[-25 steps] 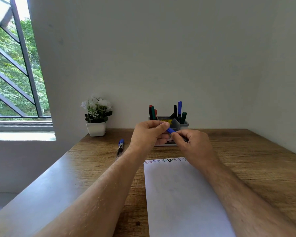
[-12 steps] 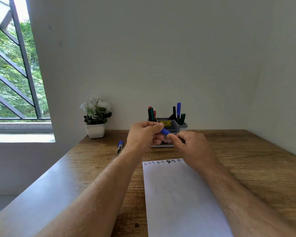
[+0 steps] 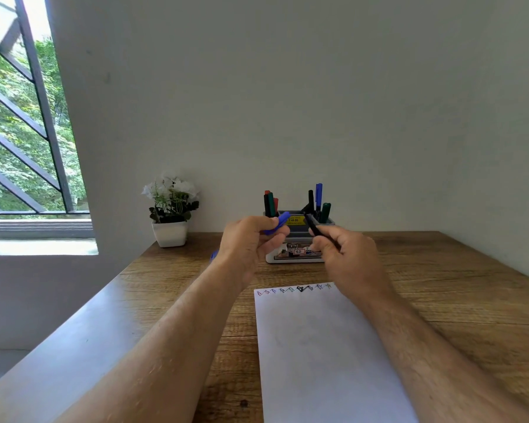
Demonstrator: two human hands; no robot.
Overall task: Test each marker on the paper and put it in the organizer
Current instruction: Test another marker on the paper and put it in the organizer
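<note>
Cap's off! Left hand (image 3: 248, 242) pinches the blue cap (image 3: 278, 222) at thumb and fingertips, grip narrow around it. Right hand (image 3: 345, 254) has fingers curled round the marker body (image 3: 313, 225), dark barrel w/ bare tip angled up and left, clear of the cap. Both are held in the air just in front of the organizer (image 3: 298, 239), above the far end of the paper (image 3: 324, 346).

Progress check, judging by what lies here: organizer at the back of the counter (image 3: 440, 270) already holds approx. 7 markers (image 3: 318, 196), reds and greens left, black, blue and green right. A row of small scribbles (image 3: 293, 290) in several colours runs along the paper's top edge, so most testing looks done.

Still to go: this marker needs its scribble, recap, then into the organizer. One more item w/ a blue end (image 3: 213, 255) peeks out on the counter behind the left wrist; prob. another marker, mostly hidden, can't be sure. So I'd call it near the end, 1 or 2 left.
</note>
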